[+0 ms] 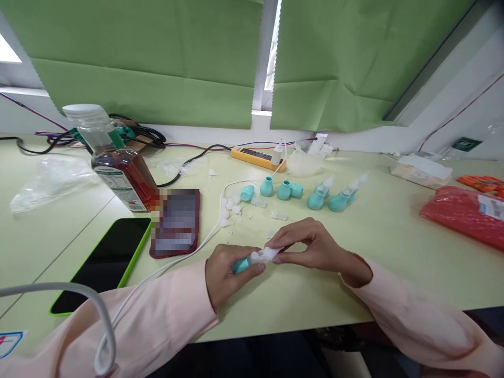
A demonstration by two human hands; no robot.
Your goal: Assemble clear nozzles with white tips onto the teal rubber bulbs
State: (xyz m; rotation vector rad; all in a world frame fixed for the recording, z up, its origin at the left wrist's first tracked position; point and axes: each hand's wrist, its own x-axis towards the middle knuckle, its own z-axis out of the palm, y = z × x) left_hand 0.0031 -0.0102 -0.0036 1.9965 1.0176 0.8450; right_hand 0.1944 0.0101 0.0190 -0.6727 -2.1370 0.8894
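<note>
Near the table's front edge, my left hand (pixel 229 273) is wrapped round a teal bulb (pixel 241 265). A clear and white nozzle piece (pixel 265 255) is at the bulb's right end, and the fingertips of my right hand (pixel 311 247) pinch its white tip. Where the pieces meet is partly hidden by fingers. Beyond my hands stand several teal bulbs (pixel 266 187); the ones at the right (pixel 342 200) carry whitish tips. Small white parts (pixel 229 205) and clear tubes (pixel 279 215) lie loose on the table.
To the left are a green-edged phone (pixel 106 257), a red-cased phone (pixel 177 220) and a bottle of reddish liquid (pixel 126 176). A white cable (pixel 205 239) runs past my left arm. Behind is a yellow power strip (pixel 255 158); a red package (pixel 464 215) lies right.
</note>
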